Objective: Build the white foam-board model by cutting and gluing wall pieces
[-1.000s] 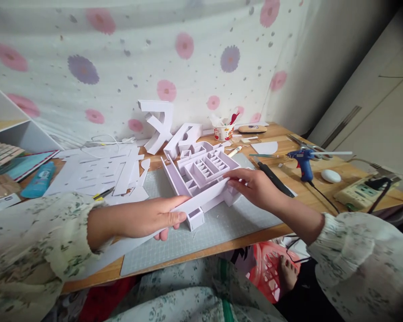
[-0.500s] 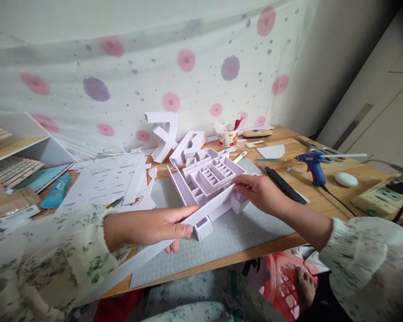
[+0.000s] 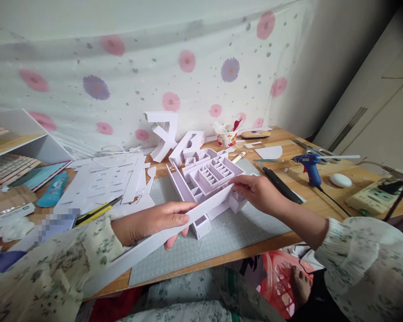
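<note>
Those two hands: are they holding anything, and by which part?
A long white strip: the left hand grips it partway along; the right hand pinches it toward its far end.

Bare gray gridded cutting mat (image 3: 231, 235) is leaving room for passing on the near side. The left hand (image 3: 161, 221) and right hand (image 3: 255, 190) are holding a long white card strip (image 3: 208, 208), which is barring the near side of the white walled model (image 3: 206, 181). An upright angular white card shape (image 3: 167, 141) is obstructing the far side; a long black-handled tool (image 3: 279, 184) and a blue glue gun (image 3: 310, 170) are crowding the right.
</note>
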Demonstrator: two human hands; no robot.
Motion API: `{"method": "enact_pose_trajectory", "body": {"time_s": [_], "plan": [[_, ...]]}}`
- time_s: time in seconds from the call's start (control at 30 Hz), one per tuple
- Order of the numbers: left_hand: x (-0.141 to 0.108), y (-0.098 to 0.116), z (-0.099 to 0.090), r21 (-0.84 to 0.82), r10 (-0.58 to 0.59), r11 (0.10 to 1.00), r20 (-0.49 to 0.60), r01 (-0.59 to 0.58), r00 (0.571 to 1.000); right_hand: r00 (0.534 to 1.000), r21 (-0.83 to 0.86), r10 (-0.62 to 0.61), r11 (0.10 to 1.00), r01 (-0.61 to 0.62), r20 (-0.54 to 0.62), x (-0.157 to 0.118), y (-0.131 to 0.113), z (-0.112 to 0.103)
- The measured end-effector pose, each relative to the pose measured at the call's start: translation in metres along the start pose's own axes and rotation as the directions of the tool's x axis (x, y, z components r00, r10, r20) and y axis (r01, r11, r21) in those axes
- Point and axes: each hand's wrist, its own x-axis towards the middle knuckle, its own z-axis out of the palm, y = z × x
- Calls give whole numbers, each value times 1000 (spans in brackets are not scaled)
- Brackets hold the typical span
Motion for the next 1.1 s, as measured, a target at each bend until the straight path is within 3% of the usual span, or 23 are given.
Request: {"method": "enact_pose_trajectory", "body": {"time_s": [0.1,0.2,0.27,0.43,0.6,0.83,0.97,1.1], "plan": [[4,-12,0,-53,11,999,-5,-12,1000,998,-24,12,1000,-13,-57,-3,8,-11],[6,-21,0,-102,23,994,-15,-25,1000,990,-269,61,959,-93,-126,-10,32,-36],[7,-22,0,-107,30,994,-15,-31,999,991,-461,98,878,-128,-89,-17,52,-56],[7,-20,-2,-91,-5,996,-11,4,1000,975,-652,218,745,-138,43,-43,89,-84],[9,-21,-4,-86,-24,996,4,24,1000,934,-713,338,683,-161,113,-51,91,-78],[9,-18,-9,-45,-35,998,67,38,997,908,-728,408,651,-214,98,-41,90,-56],[7,-17,-6,-71,-36,997,42,38,998,909,-693,409,678,-245,79,-37,99,-45],[6,-19,-4,-100,-29,994,24,31,999,914,-577,404,752,-318,23,-34,95,-50]]}}
